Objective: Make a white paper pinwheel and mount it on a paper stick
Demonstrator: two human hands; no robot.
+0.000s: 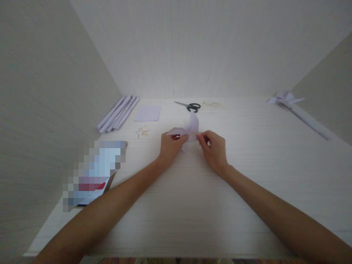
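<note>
A pale lilac paper pinwheel (194, 123) is held above the middle of the table, its curved blades standing up and out. My left hand (171, 147) is closed on the pinwheel from the left, thumb and fingers pinching the paper near its centre. From the right, my right hand (215, 148) has its thumb and forefinger pinched together close to that centre. What sits between those fingertips is too small to make out. Beyond the hands lies a pair of scissors (193, 106) with black handles, blades pointing left.
Rolled paper tubes (118, 114) lie at the back left, beside a square paper stack (147, 113). Small pale sticks (142, 131) are scattered nearer. A partly blurred tablet-like screen (99, 172) lies by my left forearm. A finished-looking pinwheel on a paper stick (305, 119) rests at the right.
</note>
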